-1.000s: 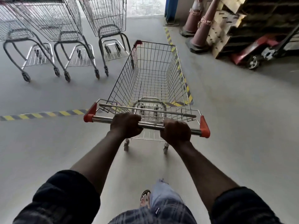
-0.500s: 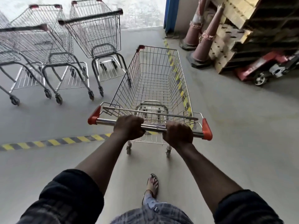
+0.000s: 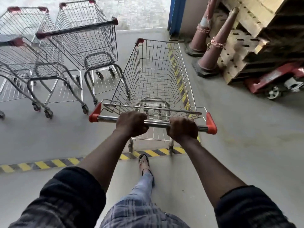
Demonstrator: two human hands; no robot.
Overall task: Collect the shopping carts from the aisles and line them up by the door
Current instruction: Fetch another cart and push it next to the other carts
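Both hands, left hand [image 3: 132,123] and right hand [image 3: 182,129], are wrapped tight around the cart [image 3: 154,76] handle; it sits right of the parked carts [image 3: 69,46] near the door, so next it needs a push up level with them

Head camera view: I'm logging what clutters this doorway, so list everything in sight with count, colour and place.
pushed cart: one, silver wire with orange handle ends, centre, empty
parked carts: at least three, silver wire with dark red corner caps, left, side by side
hazard tape: yellow and black, one strip across the floor, another running toward the door under the pushed cart
traffic cones: two, dull red-brown, right of the pushed cart
wooden pallets: a pale stack, count unclear, far right
pallet jack: one, red, under the pallets
blue door frame: one, top centre
left hand: gripping the handle bar
right hand: gripping the handle bar
foot: one, in a sandal, at the floor strip
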